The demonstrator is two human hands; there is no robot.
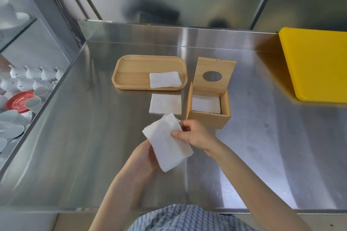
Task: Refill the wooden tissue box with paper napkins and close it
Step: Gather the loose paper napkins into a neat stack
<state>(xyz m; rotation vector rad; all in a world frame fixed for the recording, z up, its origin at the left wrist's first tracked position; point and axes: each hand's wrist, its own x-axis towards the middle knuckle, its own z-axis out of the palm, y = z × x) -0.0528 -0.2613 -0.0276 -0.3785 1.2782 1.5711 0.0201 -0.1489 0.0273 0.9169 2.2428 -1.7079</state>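
The wooden tissue box (207, 120) stands open on the steel counter, its lid (214, 76) with a round hole tipped up at the back. White napkins (206, 103) lie inside it. Both hands hold one folded white napkin (167, 143) in front of the box: my left hand (142, 159) supports it from below, and my right hand (193, 134) pinches its right edge. Another napkin (165, 104) lies flat on the counter left of the box. A small stack of napkins (165, 79) rests on the wooden tray (131, 75) behind it.
A yellow cutting board (317, 63) lies at the right of the steel counter (93, 146). White cups and a red saucer (18, 100) sit on a lower shelf to the left. A steel backsplash and shelf rise behind.
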